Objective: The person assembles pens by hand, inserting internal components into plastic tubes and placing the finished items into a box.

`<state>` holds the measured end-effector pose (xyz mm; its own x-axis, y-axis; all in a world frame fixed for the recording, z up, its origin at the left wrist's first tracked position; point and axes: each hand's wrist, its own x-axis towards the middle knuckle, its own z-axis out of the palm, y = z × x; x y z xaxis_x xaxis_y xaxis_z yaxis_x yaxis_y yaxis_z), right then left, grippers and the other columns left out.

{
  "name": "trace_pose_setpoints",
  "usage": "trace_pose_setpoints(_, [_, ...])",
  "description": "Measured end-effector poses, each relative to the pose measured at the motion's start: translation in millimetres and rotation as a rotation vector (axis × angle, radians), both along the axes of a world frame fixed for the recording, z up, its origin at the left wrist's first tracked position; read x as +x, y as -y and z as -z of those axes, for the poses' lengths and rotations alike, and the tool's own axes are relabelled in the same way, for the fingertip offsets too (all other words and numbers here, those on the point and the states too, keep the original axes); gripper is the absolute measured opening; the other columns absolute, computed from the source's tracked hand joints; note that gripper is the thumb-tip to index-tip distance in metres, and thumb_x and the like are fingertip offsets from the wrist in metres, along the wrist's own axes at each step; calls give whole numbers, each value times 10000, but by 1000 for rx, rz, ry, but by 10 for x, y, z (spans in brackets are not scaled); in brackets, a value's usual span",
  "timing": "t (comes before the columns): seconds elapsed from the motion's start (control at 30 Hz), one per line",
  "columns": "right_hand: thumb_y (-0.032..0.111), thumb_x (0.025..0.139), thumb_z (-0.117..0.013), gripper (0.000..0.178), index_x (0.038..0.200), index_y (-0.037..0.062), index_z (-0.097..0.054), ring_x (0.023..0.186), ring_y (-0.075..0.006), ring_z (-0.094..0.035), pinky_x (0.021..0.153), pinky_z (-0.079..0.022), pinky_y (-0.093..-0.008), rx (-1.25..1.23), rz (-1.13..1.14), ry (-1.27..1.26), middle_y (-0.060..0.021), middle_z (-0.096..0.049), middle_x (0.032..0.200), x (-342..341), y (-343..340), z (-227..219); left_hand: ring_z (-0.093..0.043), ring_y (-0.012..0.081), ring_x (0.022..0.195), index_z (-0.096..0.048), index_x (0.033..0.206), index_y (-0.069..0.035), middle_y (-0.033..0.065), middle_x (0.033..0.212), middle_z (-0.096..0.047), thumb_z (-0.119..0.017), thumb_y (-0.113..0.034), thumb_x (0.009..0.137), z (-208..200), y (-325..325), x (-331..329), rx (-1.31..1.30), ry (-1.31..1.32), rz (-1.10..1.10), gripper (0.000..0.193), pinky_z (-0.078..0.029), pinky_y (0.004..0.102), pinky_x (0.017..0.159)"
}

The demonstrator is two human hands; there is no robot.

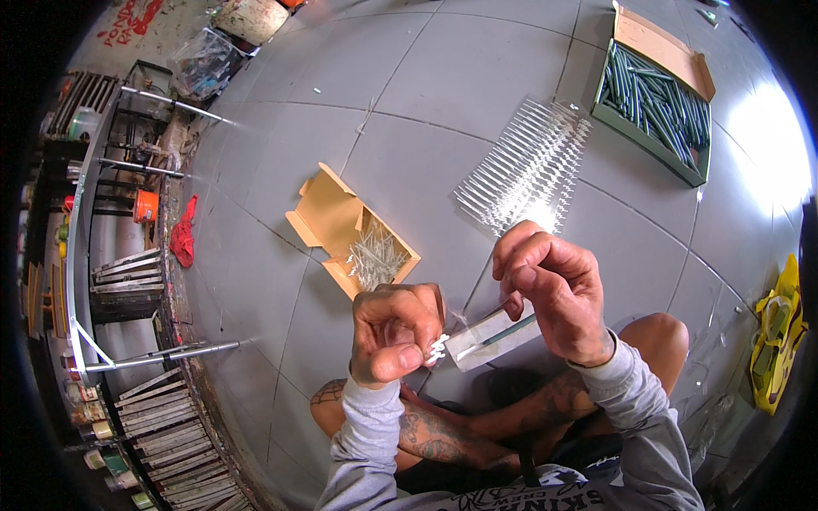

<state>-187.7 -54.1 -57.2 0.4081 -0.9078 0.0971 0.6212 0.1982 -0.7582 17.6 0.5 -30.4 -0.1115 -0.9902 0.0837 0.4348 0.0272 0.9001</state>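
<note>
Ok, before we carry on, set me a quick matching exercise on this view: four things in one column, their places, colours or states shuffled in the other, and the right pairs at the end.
Column one
1. left hand
2. small cardboard box
3. dark green sticks
4. cloth

Column two
A. piled in the green box at upper right
B. red and crumpled
C. pinching a small white piece
D. open, with thin clear pieces inside

Right pairs: 1-C, 2-D, 3-A, 4-B

Left head-worn fisheye: looks down from close above crossed legs (439, 432), facing tiled floor (417, 166) ahead.
</note>
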Motion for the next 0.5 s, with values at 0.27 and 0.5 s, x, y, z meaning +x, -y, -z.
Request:
trace_pose_setpoints(0.27, [89,968,-597,122,925,-9,-654,715,-91,-563,626,-476,-240,27,22,37,-91,-619,968,-11,21,17,-473,138,566,-628,715,-7,41,626,-552,-698,-189,662,17,34,1,-98,-30,63,202,-341,293,549])
trace_pose_setpoints(0.5, [105,968,-593,140,910,-9,-651,713,-111,-563,612,-472,-248,38,48,16,-101,-616,955,-37,50,14,-456,112,527,-575,675,-105,-11,603,-556,-716,-258,683,0,18,-14,-88,3,52,209,-320,297,564])
